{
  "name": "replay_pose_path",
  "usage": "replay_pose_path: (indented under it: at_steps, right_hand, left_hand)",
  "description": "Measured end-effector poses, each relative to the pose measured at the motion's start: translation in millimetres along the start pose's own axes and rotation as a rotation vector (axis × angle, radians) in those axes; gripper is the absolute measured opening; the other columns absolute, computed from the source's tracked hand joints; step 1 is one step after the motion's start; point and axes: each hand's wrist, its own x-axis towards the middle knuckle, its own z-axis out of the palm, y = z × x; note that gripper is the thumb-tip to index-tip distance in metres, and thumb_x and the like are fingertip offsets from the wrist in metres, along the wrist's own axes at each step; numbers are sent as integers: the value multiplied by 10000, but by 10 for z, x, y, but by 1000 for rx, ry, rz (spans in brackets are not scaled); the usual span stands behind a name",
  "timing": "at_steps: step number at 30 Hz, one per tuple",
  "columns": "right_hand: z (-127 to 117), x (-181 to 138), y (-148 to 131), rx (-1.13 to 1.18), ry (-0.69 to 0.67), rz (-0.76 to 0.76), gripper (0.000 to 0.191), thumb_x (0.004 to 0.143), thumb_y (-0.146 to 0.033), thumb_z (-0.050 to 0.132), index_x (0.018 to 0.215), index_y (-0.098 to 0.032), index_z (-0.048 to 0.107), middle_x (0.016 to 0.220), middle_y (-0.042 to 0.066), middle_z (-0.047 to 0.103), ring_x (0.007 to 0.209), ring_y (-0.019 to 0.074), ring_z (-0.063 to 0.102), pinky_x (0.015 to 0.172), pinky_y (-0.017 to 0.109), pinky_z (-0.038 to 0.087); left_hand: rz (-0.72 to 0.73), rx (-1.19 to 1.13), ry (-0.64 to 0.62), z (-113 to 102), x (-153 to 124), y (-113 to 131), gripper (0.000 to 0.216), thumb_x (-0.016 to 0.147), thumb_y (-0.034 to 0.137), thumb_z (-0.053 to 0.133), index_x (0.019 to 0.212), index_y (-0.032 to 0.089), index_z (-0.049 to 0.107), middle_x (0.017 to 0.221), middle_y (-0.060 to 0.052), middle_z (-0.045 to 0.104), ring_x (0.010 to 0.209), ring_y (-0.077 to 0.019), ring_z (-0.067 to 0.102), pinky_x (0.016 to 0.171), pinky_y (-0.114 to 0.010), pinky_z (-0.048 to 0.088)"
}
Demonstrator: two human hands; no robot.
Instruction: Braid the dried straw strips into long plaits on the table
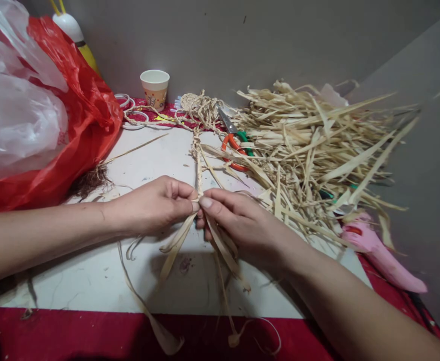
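Note:
A braid of dried husk strips (199,173) runs from the back of the white board down to my two hands. My left hand (163,203) pinches the braid's near end between thumb and fingers. Right beside it, almost touching, my right hand (229,213) closes on the same spot. Loose husk strips (178,245) hang below the left fingers, and more strips (225,245) spread out under the right hand. The farther part of the braid joins a tangled coil of plaited cord (204,108) near the wall.
A pile of dried husks (317,140) covers the right side, with orange-handled scissors (235,145) at its edge. A pink tool (381,255) lies at the right. Red and white plastic bags (99,115) bulge at the left. A paper cup (154,90) stands at the back on red cloth.

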Motion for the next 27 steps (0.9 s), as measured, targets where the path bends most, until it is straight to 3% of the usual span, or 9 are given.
replay_pose_path:
  at_steps: [4,8,13,18,22,25,27]
  right_hand:
    - [21,16,80,133,-117,39,321,889,-416,435,675,-177,445,515,-69,365,430,60,311,430,191,265]
    - [-26,24,79,220,-171,65,317,866,-372,460,620,-175,426,490,-78,333,410,51,271,408,187,229]
    - [-11,36,106,249,-132,103,305,831,-274,448,551,-178,376,455,-78,310,386,45,235,387,193,182]
    - [28,38,149,256,-101,154,245,793,-239,447,558,-170,447,435,-72,330,375,49,250,370,197,167]
    - [50,32,127,305,-68,179,216,774,-250,463,582,-163,513,407,-73,342,357,52,253,361,202,158]
    - [73,27,100,377,-71,187,209,763,-242,457,590,-159,539,390,-73,347,354,53,253,364,205,145]
    - [89,22,87,452,-77,186,232,757,-240,459,537,-171,472,385,-76,334,356,48,234,366,207,141]
  left_hand:
    - [31,125,-9,-29,17,-42,175,795,297,557,739,136,594,502,72,405,416,-40,261,395,-174,202]
    - [76,300,32,-29,12,-36,198,816,288,508,702,137,566,529,61,393,450,-50,289,410,-174,206]
    - [103,516,32,-14,-16,35,232,841,237,432,674,140,560,523,59,376,474,-60,316,447,-177,248]
    - [187,764,233,-5,-51,57,257,809,214,466,605,135,602,510,37,457,502,-71,391,480,-191,265]
    - [295,947,387,48,-95,5,219,799,217,493,667,144,652,550,25,534,522,-78,435,498,-200,283]
    - [434,1109,424,109,-129,-52,218,819,232,490,679,154,639,600,13,564,543,-81,455,515,-203,301]
    - [519,1224,425,150,-145,-89,233,833,219,469,650,160,601,608,11,552,541,-83,456,511,-208,305]
